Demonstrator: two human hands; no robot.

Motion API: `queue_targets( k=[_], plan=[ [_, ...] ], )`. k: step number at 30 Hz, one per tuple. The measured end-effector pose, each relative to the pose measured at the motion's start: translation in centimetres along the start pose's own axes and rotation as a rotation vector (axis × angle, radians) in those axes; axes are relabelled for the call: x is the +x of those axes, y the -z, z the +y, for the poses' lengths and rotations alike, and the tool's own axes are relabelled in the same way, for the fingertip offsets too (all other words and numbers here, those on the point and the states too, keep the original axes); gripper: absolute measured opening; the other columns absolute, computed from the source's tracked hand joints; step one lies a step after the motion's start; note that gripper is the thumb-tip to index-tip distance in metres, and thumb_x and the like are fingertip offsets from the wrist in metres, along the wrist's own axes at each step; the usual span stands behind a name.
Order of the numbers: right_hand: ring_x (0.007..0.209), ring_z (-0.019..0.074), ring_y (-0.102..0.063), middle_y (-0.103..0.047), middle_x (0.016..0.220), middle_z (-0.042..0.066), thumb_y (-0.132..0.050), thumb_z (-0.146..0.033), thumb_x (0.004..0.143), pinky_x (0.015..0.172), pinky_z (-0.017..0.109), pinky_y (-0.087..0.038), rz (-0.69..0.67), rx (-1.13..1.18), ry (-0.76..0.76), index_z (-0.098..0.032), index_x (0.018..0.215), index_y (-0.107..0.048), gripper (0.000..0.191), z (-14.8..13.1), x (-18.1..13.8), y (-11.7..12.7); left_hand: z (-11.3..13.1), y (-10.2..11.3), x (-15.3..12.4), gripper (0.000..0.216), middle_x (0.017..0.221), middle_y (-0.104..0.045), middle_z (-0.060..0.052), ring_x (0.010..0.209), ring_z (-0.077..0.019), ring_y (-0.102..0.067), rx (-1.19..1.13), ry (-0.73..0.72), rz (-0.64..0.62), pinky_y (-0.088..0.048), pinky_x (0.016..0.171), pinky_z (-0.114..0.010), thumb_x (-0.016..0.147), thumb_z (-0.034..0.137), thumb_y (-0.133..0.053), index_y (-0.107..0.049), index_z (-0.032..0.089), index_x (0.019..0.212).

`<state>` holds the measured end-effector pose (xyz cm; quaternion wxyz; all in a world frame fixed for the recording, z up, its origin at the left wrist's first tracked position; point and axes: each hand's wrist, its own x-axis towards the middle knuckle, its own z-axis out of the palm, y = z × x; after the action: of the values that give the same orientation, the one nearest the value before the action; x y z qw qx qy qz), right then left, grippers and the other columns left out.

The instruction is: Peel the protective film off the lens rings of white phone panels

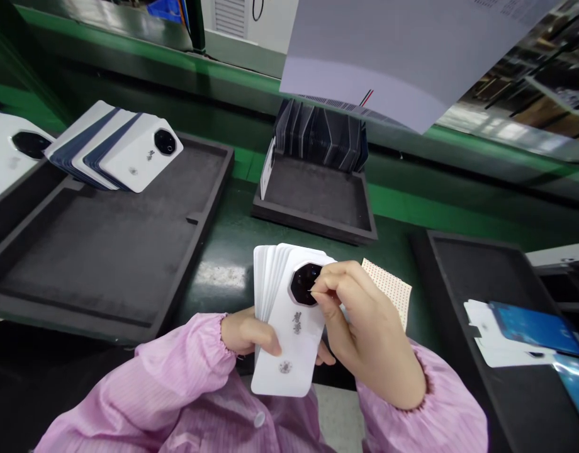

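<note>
My left hand (252,336) grips a fanned stack of white phone back panels (270,371), its thumb across the front and fingertips showing at the right edge. The top panel has a dark octagonal camera patch (304,284), dark lettering and a small round mark. My right hand (365,327) is closed in a pinch at the right side of that patch; anything between the fingertips is too small to make out. Partly behind this hand lies a pale sheet with rows of small reddish dots (388,286).
A black tray (105,251) on the left has more white panels (138,151) stacked at its back. Ahead stands a smaller tray (318,223) with upright dark panels (318,135). Blue-faced pieces (537,326) lie in the right tray (520,402). A paper sheet (388,56) hangs above.
</note>
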<state>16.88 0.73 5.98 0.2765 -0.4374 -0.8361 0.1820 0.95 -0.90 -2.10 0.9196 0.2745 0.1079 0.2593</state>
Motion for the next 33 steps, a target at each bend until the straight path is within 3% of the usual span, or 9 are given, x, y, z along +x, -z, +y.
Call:
queue_targets(
  k=[6,13,19,28,33],
  plan=[
    [0.071,0.0167,-0.052,-0.049,0.079,0.004,-0.038,-0.01,0.086,0.056,0.031,-0.044,0.016,-0.043,-0.017,-0.021,0.076,-0.043,0.016,-0.14,0.2,-0.44,-0.22,-0.12,-0.1,0.062,0.087,-0.072,-0.01,0.062,-0.0209,-0.066,-0.122,-0.035,0.022,-0.049,0.055,-0.026,0.045,0.008,-0.049,-0.065,0.009,0.105],
    [0.071,0.0168,-0.053,-0.05,0.08,0.004,-0.039,-0.008,0.085,0.055,0.029,-0.043,0.05,-0.034,-0.024,-0.021,0.077,-0.044,0.016,-0.3,0.46,-0.64,-0.44,-0.12,-0.27,0.071,0.095,-0.07,-0.014,0.077,-0.0309,-0.067,-0.171,-0.023,0.077,-0.05,0.056,-0.031,0.041,0.01,-0.048,-0.061,0.007,0.112],
    [0.069,0.0166,-0.053,-0.049,0.081,0.005,-0.039,-0.005,0.082,0.051,0.029,-0.043,0.07,-0.055,-0.039,-0.021,0.076,-0.044,0.017,-0.36,0.43,-0.76,-0.84,0.44,-0.56,0.069,0.085,-0.073,-0.01,0.065,-0.0257,-0.067,-0.131,-0.003,0.156,-0.051,0.057,-0.031,0.041,0.008,-0.05,-0.063,0.009,0.109],
    [0.074,0.0184,-0.054,-0.049,0.086,0.007,-0.039,-0.004,0.08,0.054,0.031,-0.047,0.058,-0.121,-0.025,-0.019,0.077,-0.046,0.017,-0.32,0.59,-0.89,-0.66,0.01,-0.24,0.066,0.081,-0.073,-0.008,0.056,-0.0216,-0.066,-0.122,-0.019,0.129,-0.046,0.046,-0.024,0.041,0.008,-0.048,-0.066,0.01,0.104],
    [0.071,0.0169,-0.054,-0.05,0.084,0.006,-0.039,-0.004,0.08,0.053,0.03,-0.048,0.034,-0.138,-0.029,-0.02,0.075,-0.046,0.017,-0.39,0.64,-0.94,-0.58,0.04,-0.16,0.07,0.089,-0.072,-0.011,0.068,-0.0265,-0.068,-0.066,0.018,0.2,-0.046,0.046,-0.025,0.04,0.008,-0.052,-0.062,0.01,0.109]
  ],
)
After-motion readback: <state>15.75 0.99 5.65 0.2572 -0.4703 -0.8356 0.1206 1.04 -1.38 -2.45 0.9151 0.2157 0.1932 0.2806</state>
